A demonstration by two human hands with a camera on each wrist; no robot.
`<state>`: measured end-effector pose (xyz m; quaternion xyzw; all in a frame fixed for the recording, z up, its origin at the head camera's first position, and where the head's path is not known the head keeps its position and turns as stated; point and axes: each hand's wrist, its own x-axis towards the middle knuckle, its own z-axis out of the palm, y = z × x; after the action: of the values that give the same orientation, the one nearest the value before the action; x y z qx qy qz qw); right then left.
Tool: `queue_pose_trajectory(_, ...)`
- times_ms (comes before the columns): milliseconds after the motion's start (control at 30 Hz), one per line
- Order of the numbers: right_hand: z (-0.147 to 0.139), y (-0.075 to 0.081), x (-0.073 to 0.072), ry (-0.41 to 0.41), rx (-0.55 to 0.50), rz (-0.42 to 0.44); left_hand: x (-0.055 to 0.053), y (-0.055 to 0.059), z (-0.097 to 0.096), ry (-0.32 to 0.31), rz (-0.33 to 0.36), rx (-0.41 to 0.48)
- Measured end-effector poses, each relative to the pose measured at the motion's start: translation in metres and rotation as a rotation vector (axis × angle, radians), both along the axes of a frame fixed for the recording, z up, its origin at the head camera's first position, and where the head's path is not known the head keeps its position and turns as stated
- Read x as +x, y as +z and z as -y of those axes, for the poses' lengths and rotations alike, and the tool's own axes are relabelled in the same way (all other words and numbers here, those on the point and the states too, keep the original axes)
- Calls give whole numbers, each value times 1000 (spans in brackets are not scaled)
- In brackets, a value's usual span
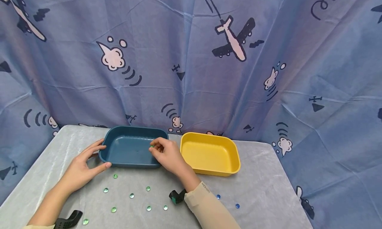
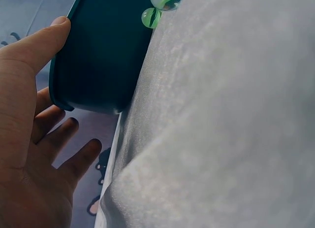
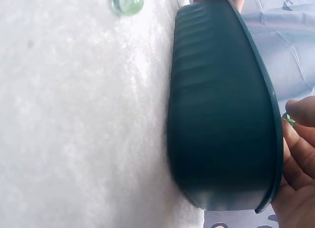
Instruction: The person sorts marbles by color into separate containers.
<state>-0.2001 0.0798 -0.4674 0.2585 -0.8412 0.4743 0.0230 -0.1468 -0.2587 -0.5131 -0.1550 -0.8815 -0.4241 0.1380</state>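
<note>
A dark blue plastic bin (image 1: 128, 151) lies at the back left of the table. My left hand (image 1: 79, 166) holds its left end, with the thumb at the front rim and fingertips over the left rim. Over the bin's right end, my right hand (image 1: 170, 156) pinches a small green glass marble (image 3: 289, 120) between thumb and fingertips. In the right wrist view, those fingertips are just past the bin's rim. Several clear-green marbles (image 1: 132, 195) lie scattered on the cloth in front of the bin, two of them close to its wall in the left wrist view.
A yellow bin (image 1: 210, 156) stands right of the blue one, beside my right forearm. Two blue marbles (image 1: 237, 206) lie at the front right. Grey cloth (image 1: 262, 189) covers the table, and a blue patterned curtain (image 1: 191, 73) hangs behind it.
</note>
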Motion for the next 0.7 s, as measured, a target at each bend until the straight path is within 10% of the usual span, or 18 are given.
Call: queue_pose_trajectory(700,-1,-1,-1,15,-3,-17,1,2,0,8,26,-1)
